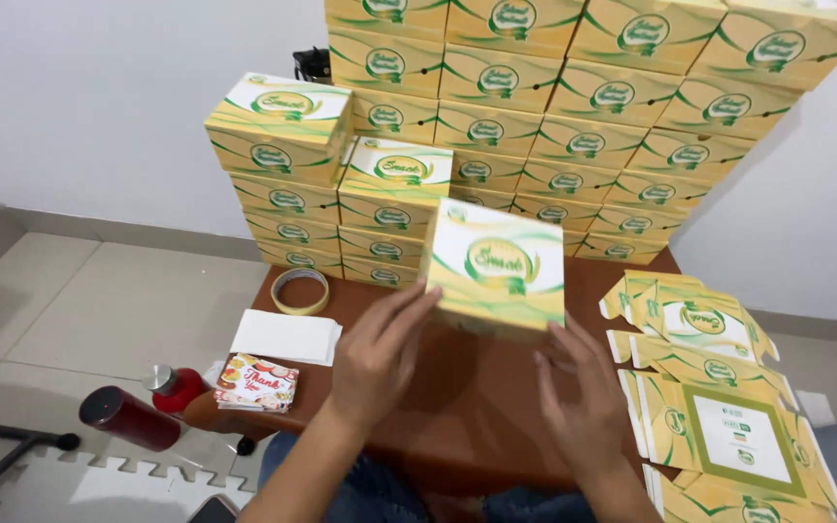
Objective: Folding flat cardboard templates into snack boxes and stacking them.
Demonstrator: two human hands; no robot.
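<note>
A folded yellow, green and white carton box (496, 266) is lifted above the brown table (477, 407), tilted with its lid facing me. My left hand (378, 353) touches its lower left edge with fingers spread. At the box's lower right corner my right hand (581, 392) meets it with its fingertips. Both hands support the box from below.
Stacks of identical boxes (535, 126) fill the table's back against the white wall. Flat unfolded cartons (719, 407) lie at right. A tape roll (300, 291), white sheets (286, 336) and small cards (256, 383) lie at left. A dark red bottle (133, 416) lies on the floor.
</note>
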